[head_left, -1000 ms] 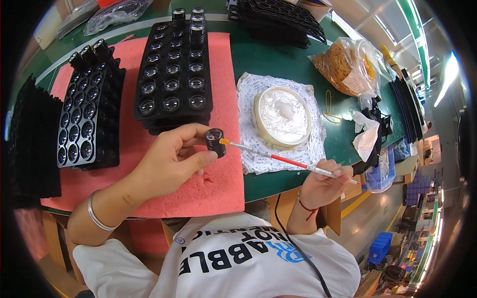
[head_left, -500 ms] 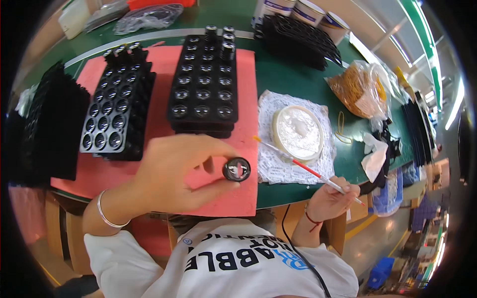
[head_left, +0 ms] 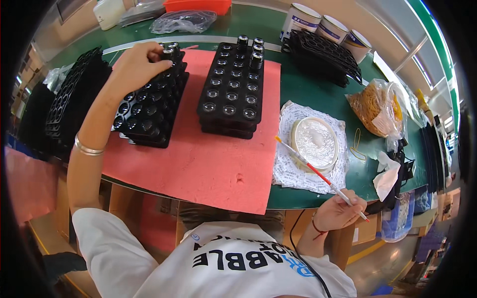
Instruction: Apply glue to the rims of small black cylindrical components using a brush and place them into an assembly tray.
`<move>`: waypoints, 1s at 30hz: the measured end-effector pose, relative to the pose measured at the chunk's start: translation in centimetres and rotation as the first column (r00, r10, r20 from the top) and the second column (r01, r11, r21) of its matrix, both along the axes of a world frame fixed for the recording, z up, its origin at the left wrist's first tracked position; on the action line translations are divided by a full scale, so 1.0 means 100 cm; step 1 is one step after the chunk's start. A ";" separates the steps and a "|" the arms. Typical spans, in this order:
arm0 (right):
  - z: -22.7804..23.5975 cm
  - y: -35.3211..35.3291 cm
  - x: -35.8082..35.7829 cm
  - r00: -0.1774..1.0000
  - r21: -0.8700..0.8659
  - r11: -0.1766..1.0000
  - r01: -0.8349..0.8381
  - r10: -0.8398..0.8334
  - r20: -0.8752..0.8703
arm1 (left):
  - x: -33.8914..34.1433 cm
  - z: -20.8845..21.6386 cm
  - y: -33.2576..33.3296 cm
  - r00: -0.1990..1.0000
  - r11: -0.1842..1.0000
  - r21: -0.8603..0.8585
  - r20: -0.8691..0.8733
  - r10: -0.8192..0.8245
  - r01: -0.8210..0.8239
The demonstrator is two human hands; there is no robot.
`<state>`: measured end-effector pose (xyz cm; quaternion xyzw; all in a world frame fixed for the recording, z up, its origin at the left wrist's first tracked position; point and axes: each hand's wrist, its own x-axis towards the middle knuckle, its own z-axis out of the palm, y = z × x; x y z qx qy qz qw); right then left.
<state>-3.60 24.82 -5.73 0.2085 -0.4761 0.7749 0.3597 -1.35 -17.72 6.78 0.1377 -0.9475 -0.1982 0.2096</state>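
Note:
My left hand (head_left: 141,65) reaches to the far end of the left black tray stack (head_left: 149,111). Its thumb and fingers are closed around a small black lens barrel, mostly hidden by them; other glass-topped barrels (head_left: 173,46) stand beside the fingertips. My right hand (head_left: 340,210) grips a thin red-and-white paintbrush (head_left: 318,173) near its rear end. The yellow bristle tip points left, near the edge of a round shallow dish (head_left: 336,149) with a shiny, clear-looking filling. In the middle stands another black tray stack (head_left: 229,119), its holes filled with lenses and several barrels raised at the back.
A pink mat (head_left: 208,174) lies under the trays, and printed paper (head_left: 285,171) under the dish. More black trays stand at the left (head_left: 74,99) and back right (head_left: 323,57), near cans (head_left: 301,20). A bag of rubber bands (head_left: 375,111) and white tissue (head_left: 387,176) lie right.
My left hand has carried the black lens barrel from above the mat's front to the left tray's far end. The right hand still holds the brush, and the whole view has shifted.

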 end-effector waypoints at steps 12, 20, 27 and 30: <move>-0.005 0.007 0.001 0.999 0.002 0.999 -0.042 0.042 -0.018 | 0.002 0.014 0.022 0.991 0.980 -0.146 -0.040 0.130 -0.135; 0.004 -0.003 0.004 0.998 0.026 0.999 0.030 -0.028 -0.053 | -0.056 0.013 0.116 0.980 0.932 -0.314 -0.018 -0.198 0.183; 0.001 -0.004 0.003 0.997 -0.002 0.998 0.063 -0.063 -0.052 | -0.096 0.006 0.119 0.988 0.901 -0.406 0.093 -0.124 0.151; 0.003 -0.003 0.001 0.998 0.018 0.999 0.037 -0.036 -0.059 | -0.086 0.010 0.122 0.983 0.919 -0.362 -0.037 -0.180 0.155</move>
